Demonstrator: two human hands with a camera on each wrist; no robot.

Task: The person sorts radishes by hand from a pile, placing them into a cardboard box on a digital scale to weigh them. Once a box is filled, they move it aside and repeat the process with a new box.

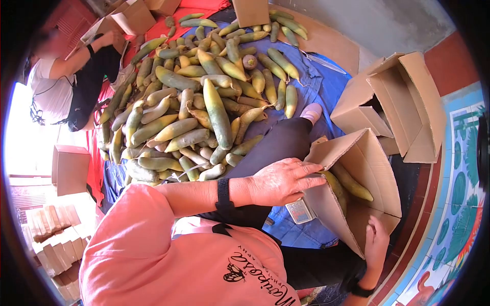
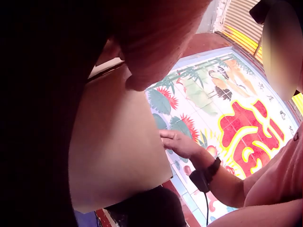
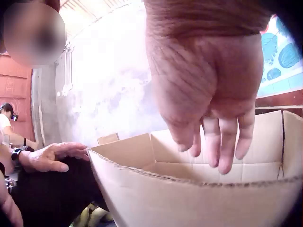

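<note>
An open cardboard box point(image 1: 380, 178) stands by the person's leg, with two long green-yellow radishes point(image 1: 352, 182) inside. My left hand point(image 1: 283, 181) lies with extended fingers at the box's left rim; in the right wrist view the left hand point(image 3: 49, 157) reaches the box corner. Over the near rim, my right hand point(image 1: 376, 239) dips its straight fingers point(image 3: 227, 146) into the box opening, gripping nothing. A side of the box point(image 2: 118, 146) fills much of the left wrist view, with the right hand point(image 2: 180, 143) at its edge.
A big heap of radishes point(image 1: 178, 117) covers a blue tarp point(image 1: 319, 76). Another open box point(image 1: 403, 107) stands beyond the near one. A small white device point(image 1: 299, 211) lies beside the box. Another person point(image 1: 56, 84) sits at the left; a tiled mural point(image 1: 459, 204) lines the right.
</note>
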